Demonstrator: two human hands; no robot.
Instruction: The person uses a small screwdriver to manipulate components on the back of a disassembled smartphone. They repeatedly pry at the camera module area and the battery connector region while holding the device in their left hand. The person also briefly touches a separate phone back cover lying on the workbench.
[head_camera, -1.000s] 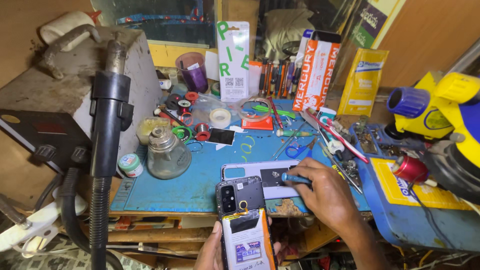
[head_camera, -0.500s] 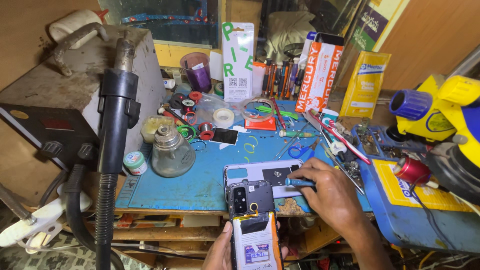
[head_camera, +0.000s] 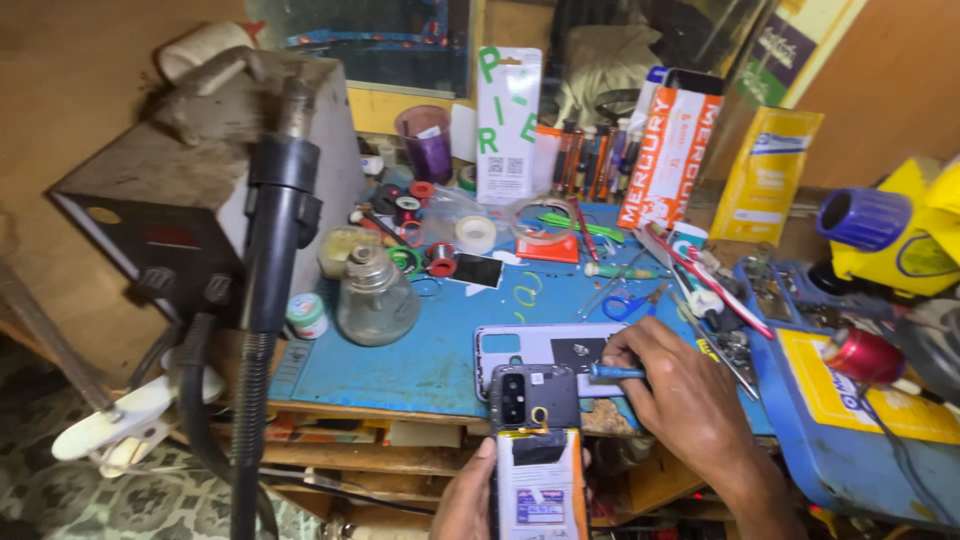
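The opened phone (head_camera: 538, 450), its back removed and its battery and camera block showing, is standing upright at the near edge of the blue worktop (head_camera: 400, 365), and the left hand (head_camera: 470, 495) is gripping it from below, thumb along its left side. The right hand (head_camera: 680, 390) is pinching a blue-handled screwdriver (head_camera: 612, 372) and pointing its tip toward the top of the phone. Compared with a second ago, the phone is sitting a little higher and nearer the middle of the view, while the screwdriver is staying at much the same spot just above it; I judge the screw work around the camera end to be going on. The detached pale back cover (head_camera: 545, 350) is lying flat behind the phone, just beside the right hand. Further back, a glass bottle (head_camera: 375, 300) is holding clear liquid, and a purple cup (head_camera: 430, 145) is standing by the wall; what it holds I cannot tell.
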